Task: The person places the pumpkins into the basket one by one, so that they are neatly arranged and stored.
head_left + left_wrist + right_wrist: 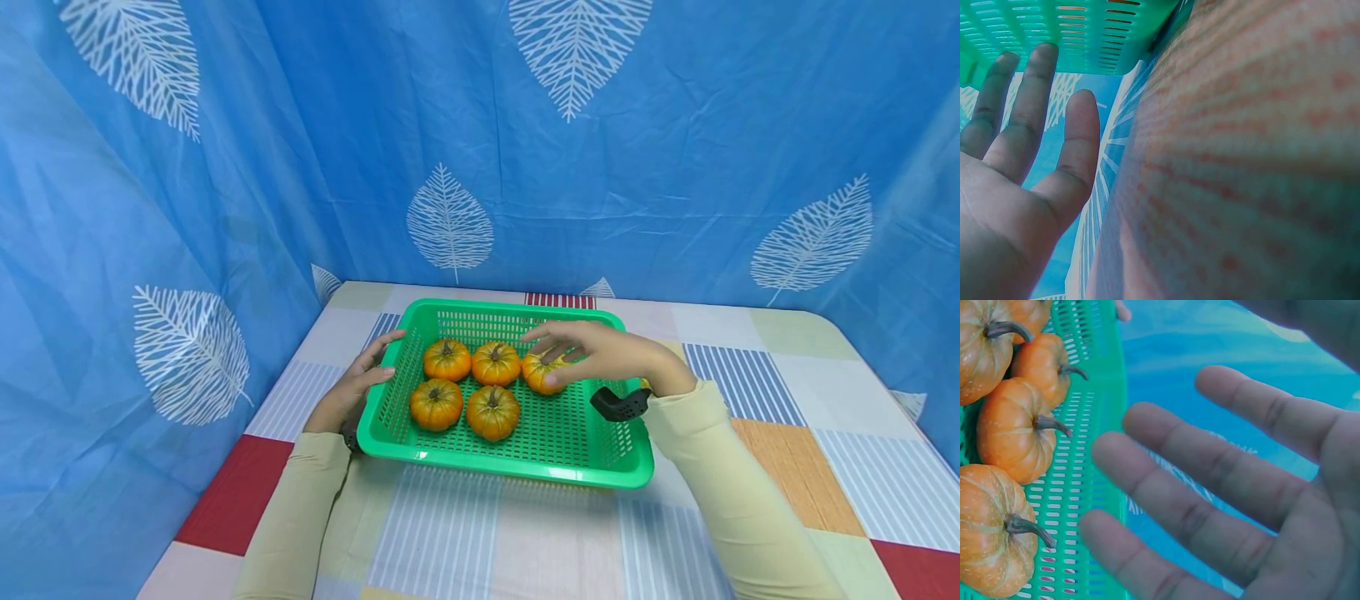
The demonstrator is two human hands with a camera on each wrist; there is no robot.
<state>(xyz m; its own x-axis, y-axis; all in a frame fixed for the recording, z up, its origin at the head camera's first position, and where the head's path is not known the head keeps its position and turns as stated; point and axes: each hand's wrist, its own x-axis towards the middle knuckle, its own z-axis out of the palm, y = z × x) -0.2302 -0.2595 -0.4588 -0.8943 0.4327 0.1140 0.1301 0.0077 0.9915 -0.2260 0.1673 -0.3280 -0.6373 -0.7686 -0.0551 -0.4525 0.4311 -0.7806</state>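
Note:
A green plastic basket with slotted walls holds several small orange pumpkins with short stems. My left hand is at the basket's left side, its fingers extended and fingertips by the rim. In the left wrist view those straight fingers reach up to the slotted wall. Above the rightmost pumpkin of the back row, my right hand hovers palm down and partly hides it. The right wrist view has that hand's fingers spread and loosely straight, holding nothing, beside the row of pumpkins.
A checked patchwork cloth covers the table under the basket. Blue curtains with white leaf prints hang behind and to the left. A black device is strapped at my right wrist, overlapping the basket's right end.

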